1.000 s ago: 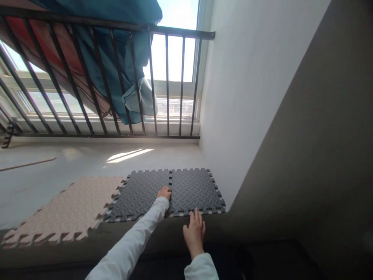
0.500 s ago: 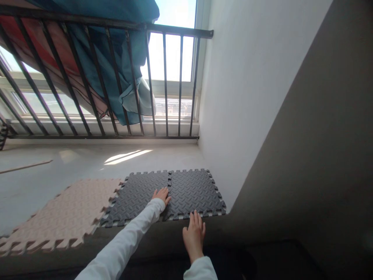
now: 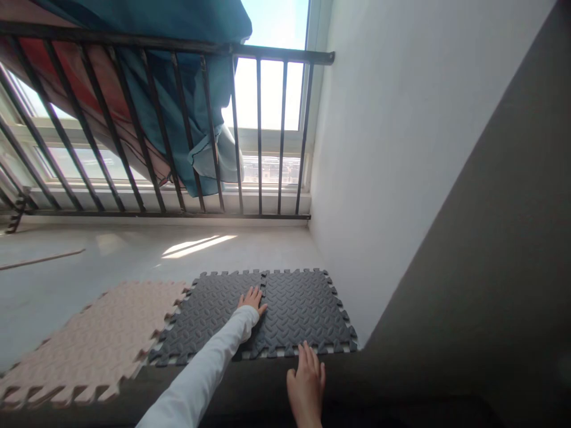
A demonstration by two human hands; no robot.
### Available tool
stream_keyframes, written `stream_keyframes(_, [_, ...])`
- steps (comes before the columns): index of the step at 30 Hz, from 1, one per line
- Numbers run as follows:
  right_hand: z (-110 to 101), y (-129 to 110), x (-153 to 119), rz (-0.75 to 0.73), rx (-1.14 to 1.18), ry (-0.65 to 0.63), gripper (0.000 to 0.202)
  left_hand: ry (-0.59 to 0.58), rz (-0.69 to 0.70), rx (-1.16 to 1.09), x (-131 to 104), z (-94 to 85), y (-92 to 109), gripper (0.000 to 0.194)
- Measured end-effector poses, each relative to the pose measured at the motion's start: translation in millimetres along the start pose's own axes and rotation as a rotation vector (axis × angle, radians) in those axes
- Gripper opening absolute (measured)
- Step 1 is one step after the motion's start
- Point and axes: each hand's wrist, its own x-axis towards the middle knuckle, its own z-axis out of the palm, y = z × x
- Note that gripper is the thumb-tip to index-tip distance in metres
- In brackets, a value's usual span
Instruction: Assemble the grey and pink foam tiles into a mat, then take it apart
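Three interlocking foam mats are lying on the pale concrete floor (image 3: 111,255), counted left to right. One beige square foam mat with toothed edges (image 3: 93,342) is sitting at the left, apart from any hand. Two dark grey foam mats with a diamond-plate texture follow: the left grey mat (image 3: 207,315) and the right grey mat (image 3: 303,309), joined along a toothed seam and sitting in the corner against the white wall (image 3: 401,148).

The left hand (image 3: 253,299), in a white long sleeve (image 3: 200,374), is lying flat with fingers spread, pressing right on the seam between the two grey mats. The right hand (image 3: 307,383) is resting open, fingers loosely together, its fingertips touching the near toothed edge of the right grey mat where that edge is meeting a dark ledge (image 3: 392,368).

Behind, one black metal railing with vertical bars (image 3: 178,125) is running across the window, with one teal cloth (image 3: 187,89) and one red cloth (image 3: 84,83) draped over it.

No writing or brand is readable anywhere.
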Motion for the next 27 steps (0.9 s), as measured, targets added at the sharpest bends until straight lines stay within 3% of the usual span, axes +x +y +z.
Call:
stream_keyframes(4, [3.3,0.8,0.1,0.007,-0.017,-0.001,0.053,0.008,0.010,-0.019,-0.3,3.7,-4.2,0.061])
stream_keyframes(8, [4.1,-0.5,0.9,0.006,-0.020,0.019,0.052,0.039,0.052,0.027,3.3,-5.5,-3.5,0.056])
stream_keyframes(13, [8.2,2.8,2.5,0.010,-0.010,0.009,0.053,0.018,0.035,0.027,20.6,-16.6,3.0,0.062])
stream_keyframes(21, [27.5,12.0,4.3,-0.009,0.037,0.124,0.053,-0.020,0.027,0.048,42.5,-16.8,12.6,0.060])
stream_keyframes(27, [33.5,15.1,9.5,-0.006,0.077,0.120,0.053,0.004,0.028,-0.018,52.9,-18.5,13.0,0.055])
